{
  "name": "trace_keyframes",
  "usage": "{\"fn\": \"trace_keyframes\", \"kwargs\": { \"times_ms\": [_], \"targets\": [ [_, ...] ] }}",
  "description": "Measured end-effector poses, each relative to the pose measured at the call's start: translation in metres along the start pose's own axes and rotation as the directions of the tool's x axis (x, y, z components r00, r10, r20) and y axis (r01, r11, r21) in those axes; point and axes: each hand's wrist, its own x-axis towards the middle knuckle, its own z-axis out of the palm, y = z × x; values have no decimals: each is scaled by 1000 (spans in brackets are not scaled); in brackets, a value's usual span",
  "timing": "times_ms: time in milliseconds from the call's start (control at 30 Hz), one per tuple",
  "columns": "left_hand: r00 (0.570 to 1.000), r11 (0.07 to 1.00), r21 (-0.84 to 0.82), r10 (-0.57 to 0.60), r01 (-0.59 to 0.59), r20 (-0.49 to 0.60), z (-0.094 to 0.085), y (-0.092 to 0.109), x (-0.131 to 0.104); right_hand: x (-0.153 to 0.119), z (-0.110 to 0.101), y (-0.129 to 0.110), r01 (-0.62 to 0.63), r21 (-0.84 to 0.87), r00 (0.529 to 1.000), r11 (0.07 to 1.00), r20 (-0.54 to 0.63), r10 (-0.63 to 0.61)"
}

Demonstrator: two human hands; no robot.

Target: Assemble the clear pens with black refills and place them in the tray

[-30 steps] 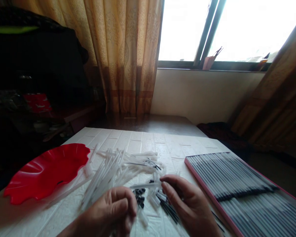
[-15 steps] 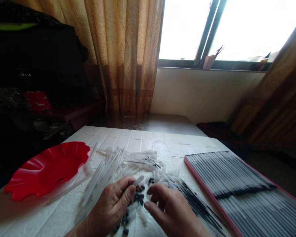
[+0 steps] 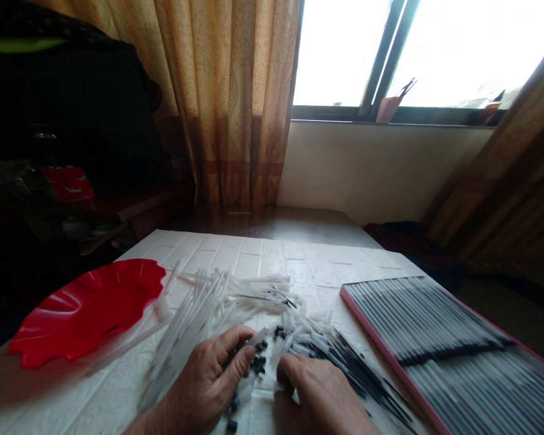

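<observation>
My left hand (image 3: 217, 374) is closed around a translucent white pen barrel (image 3: 257, 336), whose end sticks out past the thumb. Small black plugs (image 3: 258, 364) lie scattered just beside its fingertips. My right hand (image 3: 317, 389) is low over the table, fingers curled down and pressed together among small clear plastic pieces. Whatever those fingers grip is hidden. Beyond them are clear pen caps (image 3: 294, 341) and a bundle of thin black pen refills (image 3: 358, 368). Many loose translucent barrels (image 3: 185, 326) are heaped left of and behind my hands.
A red wavy-edged plate (image 3: 90, 308) stands at the left. On the right, a pink-rimmed tray (image 3: 372, 332) holds rows of pens (image 3: 435, 320). The white brick-patterned table (image 3: 254, 248) ends before a dark surface (image 3: 308, 220), curtain and window.
My right hand has lowered toward the clear pieces, and its parted fingers have curled together. The left hand keeps hold of the barrel, shifting only slightly. The view has moved a little.
</observation>
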Motion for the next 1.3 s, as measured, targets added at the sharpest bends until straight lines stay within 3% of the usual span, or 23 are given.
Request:
{"fn": "trace_keyframes", "kwargs": {
  "times_ms": [200, 300, 433, 567, 633, 767, 1000, 1233, 1300],
  "targets": [
    [999, 1000, 23, 17, -16, -51, -3, 4, 2, -7, -15, 5, -94, -40, 995, 995, 13, 94],
    [999, 1000, 17, 3, -2, -52, -3, 5, 3, -9, -17, 3, -32, -19, 993, 999, -112, 30],
    [999, 999, 8, 35, -34, -32, -1, 6, 2, -2, 1, -4, 123, -23, 938, 992, -325, -124],
    [997, 996, 33, 78, -77, -29, 1, 3, 0, 11, 29, -6, 112, -105, 900, 988, -410, -146],
    [995, 994, 45, 96, -95, -27, 2, 1, -1, 13, 33, -5, 121, -86, 884, 989, -444, -146],
    [991, 989, 72, 132, -130, -24, 3, 0, -1, 7, 16, -6, 163, 123, 889, 979, -450, -91],
    [989, 985, 91, 143, -146, 37, 4, -1, -1, 1, -18, 3, 135, 461, 894, 877, -439, 93],
    [988, 984, 101, 138, -144, 68, 2, -1, -3, -1, -29, 13, 267, 728, 897, 631, -427, 113],
    [988, 984, 104, 140, -145, 61, 2, -1, -3, -2, -34, 14, 293, 746, 899, 598, -428, 93]
  ]
}}
